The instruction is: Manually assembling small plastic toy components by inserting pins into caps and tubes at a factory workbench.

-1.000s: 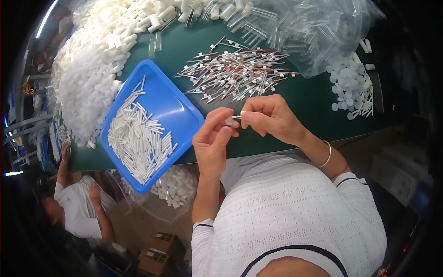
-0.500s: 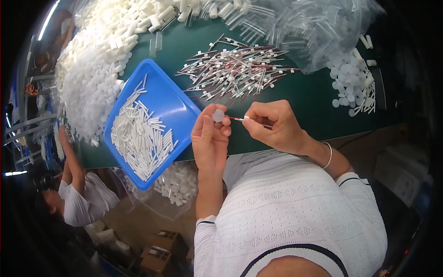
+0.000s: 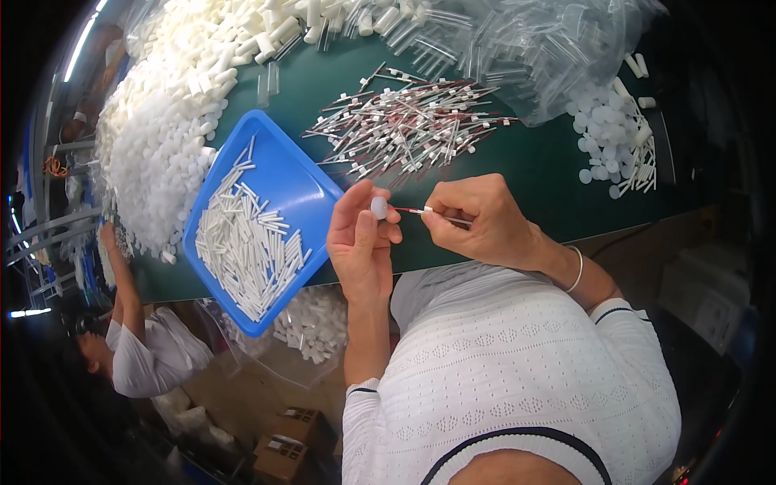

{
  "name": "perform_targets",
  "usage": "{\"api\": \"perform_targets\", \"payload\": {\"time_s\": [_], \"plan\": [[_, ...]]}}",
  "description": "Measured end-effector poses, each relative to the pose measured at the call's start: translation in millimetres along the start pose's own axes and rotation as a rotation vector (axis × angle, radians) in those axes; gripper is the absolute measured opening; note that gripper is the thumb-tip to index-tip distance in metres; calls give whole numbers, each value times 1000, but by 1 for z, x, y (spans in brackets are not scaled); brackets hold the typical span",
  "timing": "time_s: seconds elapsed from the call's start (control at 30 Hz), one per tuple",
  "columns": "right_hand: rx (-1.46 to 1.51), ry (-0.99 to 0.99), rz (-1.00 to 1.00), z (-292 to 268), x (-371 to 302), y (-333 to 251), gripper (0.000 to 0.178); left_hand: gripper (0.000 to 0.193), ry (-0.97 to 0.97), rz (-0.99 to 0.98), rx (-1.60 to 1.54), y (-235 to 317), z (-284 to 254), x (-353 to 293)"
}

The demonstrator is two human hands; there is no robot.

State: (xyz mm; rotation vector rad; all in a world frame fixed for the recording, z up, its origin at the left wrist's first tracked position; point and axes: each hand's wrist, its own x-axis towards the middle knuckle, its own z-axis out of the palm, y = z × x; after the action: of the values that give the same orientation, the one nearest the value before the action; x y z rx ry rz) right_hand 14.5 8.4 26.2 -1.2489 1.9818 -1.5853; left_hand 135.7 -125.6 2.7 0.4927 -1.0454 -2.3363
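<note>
Between the thumb and fingers of my left hand (image 3: 360, 234) is a small round translucent white cap (image 3: 378, 207). My right hand (image 3: 477, 218) pinches a thin rod with a white collar and a red tip (image 3: 412, 210), its tip pointing left at the cap. Whether tip and cap touch, I cannot tell. Beyond my hands lies a pile of similar thin red-and-white rods (image 3: 412, 121). Left of my left hand, a blue tray (image 3: 311, 186) holds many short white sticks (image 3: 246, 250).
A heap of translucent caps (image 3: 153, 162) and white foam cylinders (image 3: 194, 61) covers the table's left. Clear tubes in a plastic bag (image 3: 550, 48) lie at the back. More caps (image 3: 602, 133) sit at right. Another person (image 3: 158, 347) works at far left.
The cap in my left hand has turned more edge-on, and that hand has shifted slightly left. My right hand stays almost in place, with more red showing between the hands.
</note>
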Motion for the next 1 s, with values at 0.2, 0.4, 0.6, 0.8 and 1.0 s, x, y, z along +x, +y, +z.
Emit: {"api": "perform_targets", "payload": {"time_s": [0.2, 0.4, 0.6, 0.8, 1.0], "plan": [[-13, 8, -4, -1, 2, -2, 12, 37, -2, 21, 52, 0, -1, 1], [-7, 0, -10, -1, 3, -1, 12, 37, -4, -9, 18, -1, -3, 1], [4, -13, -11, 0, 3, -1, 11, 38, 9, -16, 12, -2, -3, 2], [-26, -13, -31, 0, 6, 0, 11, 39, -6, 46, 127, -2, -1, 1], [-15, 0, -78, 2, 9, 2, 9, 39, 4, 55, 97, -3, -2, 3]]}}
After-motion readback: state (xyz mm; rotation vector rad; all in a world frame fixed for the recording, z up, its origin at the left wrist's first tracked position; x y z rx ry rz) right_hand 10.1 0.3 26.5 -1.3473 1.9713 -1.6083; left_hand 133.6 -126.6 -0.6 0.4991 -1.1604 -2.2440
